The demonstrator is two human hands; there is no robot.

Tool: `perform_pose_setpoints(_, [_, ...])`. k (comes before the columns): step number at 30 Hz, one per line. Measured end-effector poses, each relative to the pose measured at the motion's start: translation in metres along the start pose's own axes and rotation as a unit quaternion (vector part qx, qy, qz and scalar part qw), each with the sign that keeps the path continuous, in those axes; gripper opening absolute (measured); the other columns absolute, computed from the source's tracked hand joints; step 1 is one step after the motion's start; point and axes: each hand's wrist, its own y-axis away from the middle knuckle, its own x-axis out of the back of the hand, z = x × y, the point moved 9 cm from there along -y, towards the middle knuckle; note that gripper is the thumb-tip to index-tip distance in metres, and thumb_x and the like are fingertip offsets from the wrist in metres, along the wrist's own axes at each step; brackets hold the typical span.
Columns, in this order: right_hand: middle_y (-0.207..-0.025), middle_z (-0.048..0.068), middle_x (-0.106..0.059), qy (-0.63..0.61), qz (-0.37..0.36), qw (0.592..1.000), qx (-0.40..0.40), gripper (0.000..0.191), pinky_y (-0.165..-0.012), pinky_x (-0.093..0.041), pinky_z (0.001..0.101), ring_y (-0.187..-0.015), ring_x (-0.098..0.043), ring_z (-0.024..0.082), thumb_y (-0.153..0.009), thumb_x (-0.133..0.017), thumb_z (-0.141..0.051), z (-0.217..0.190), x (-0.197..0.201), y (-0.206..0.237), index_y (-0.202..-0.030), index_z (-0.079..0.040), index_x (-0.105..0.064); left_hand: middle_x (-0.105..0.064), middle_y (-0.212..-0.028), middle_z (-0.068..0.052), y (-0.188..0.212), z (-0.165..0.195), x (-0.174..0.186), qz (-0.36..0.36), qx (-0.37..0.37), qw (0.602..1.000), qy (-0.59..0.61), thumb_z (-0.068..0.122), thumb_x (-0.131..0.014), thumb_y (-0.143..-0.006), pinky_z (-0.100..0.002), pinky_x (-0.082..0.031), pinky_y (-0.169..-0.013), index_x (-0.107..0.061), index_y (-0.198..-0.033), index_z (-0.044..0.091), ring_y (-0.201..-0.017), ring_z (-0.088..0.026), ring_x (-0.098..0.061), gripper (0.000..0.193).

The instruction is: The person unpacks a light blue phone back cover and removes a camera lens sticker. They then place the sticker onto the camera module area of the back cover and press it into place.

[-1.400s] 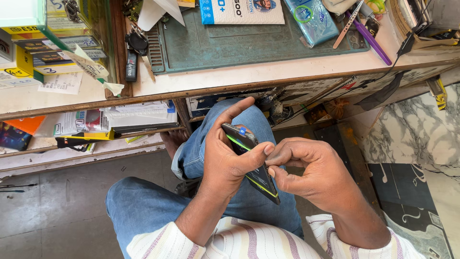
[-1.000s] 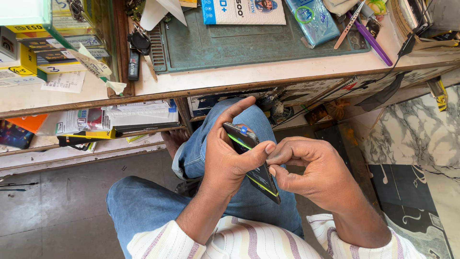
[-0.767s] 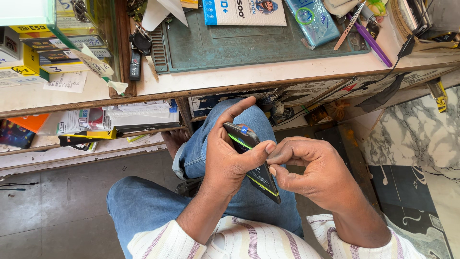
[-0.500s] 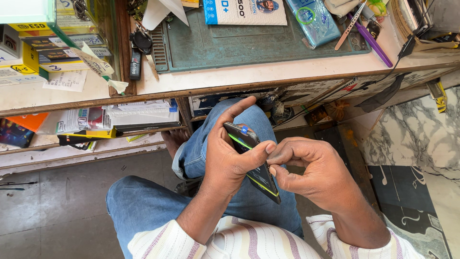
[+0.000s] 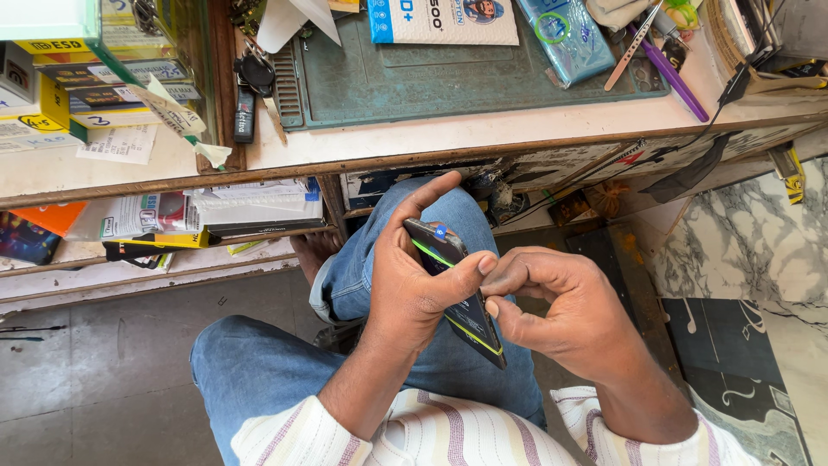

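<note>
Over lap, above jeans: left hand point(image 5: 412, 280) wrapped round dark phone point(image 5: 454, 289), thumb across face. Right hand point(image 5: 561, 306) pinching phone's right edge. Best kept braced, prised gently along green-lined seam. Beyond: table point(image 5: 535, 138), green mat point(image 5: 431, 78), purple pen point(image 5: 668, 73).

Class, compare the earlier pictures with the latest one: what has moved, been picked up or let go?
Nothing visibly changed. The left hand still grips the dark phone above the lap, the right hand still pinches its edge, and the green mat stays put.
</note>
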Motion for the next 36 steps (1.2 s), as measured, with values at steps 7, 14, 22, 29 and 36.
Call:
perform_pose_setpoints(7, [-0.115, 0.013, -0.070, -0.172, -0.035, 0.985, -0.008, 0.038, -0.094, -0.056, 0.0292, -0.105, -0.067, 0.015, -0.096, -0.073, -0.019, 0.023, -0.007, 0.005, -0.121, 0.008, -0.067, -0.066, -0.087, 0.000, 0.002, 0.006, 0.002, 0.059, 0.026, 0.997, 0.049, 0.009, -0.089, -0.073, -0.022, -0.058, -0.072, -0.047, -0.151, -0.002, -0.077, -0.007, -0.066, 0.089])
perform_pose_setpoints(14, [-0.111, 0.014, -0.074, -0.125, 0.026, 0.991, -0.039, 0.046, -0.085, -0.056, 0.0270, -0.098, -0.067, 0.014, -0.099, -0.065, -0.026, 0.052, 0.000, 0.016, -0.129, 0.009, -0.065, -0.071, -0.101, -0.010, -0.001, 0.009, 0.004, 0.083, 0.026, 0.994, 0.065, 0.019, -0.080, -0.084, -0.025, -0.061, -0.074, -0.042, -0.152, -0.002, -0.087, -0.012, -0.070, 0.081])
perform_pose_setpoints(22, [-0.108, 0.018, -0.076, -0.173, 0.064, 0.982, -0.049, 0.046, -0.087, -0.057, 0.0311, -0.097, -0.071, 0.018, -0.103, -0.059, -0.026, 0.062, 0.001, 0.015, -0.127, 0.012, -0.066, -0.069, -0.106, -0.016, 0.003, -0.002, 0.008, 0.064, 0.064, 0.991, 0.097, 0.023, -0.066, -0.096, -0.030, -0.063, -0.077, -0.036, -0.154, 0.001, -0.092, -0.015, -0.071, 0.070])
perform_pose_setpoints(29, [-0.123, 0.016, -0.068, -0.267, 0.008, 0.961, -0.064, 0.059, -0.098, -0.053, 0.0346, -0.113, -0.065, 0.018, -0.099, -0.065, -0.031, 0.053, -0.018, 0.014, -0.139, 0.009, -0.051, -0.070, -0.112, -0.013, 0.003, 0.007, 0.009, 0.055, 0.046, 0.989, 0.125, 0.018, -0.067, -0.096, -0.030, -0.061, -0.083, -0.040, -0.154, 0.004, -0.097, -0.014, -0.070, 0.065])
perform_pose_setpoints(36, [-0.129, 0.018, -0.061, -0.339, -0.049, 0.933, -0.108, 0.076, -0.099, -0.055, 0.0382, -0.116, -0.064, 0.020, -0.101, -0.058, -0.047, 0.046, -0.030, 0.015, -0.150, 0.007, -0.035, -0.070, -0.108, -0.010, 0.008, 0.011, 0.000, 0.025, 0.063, 0.993, 0.099, 0.021, -0.068, -0.095, -0.031, -0.060, -0.075, -0.038, -0.156, 0.008, -0.091, -0.013, -0.068, 0.070])
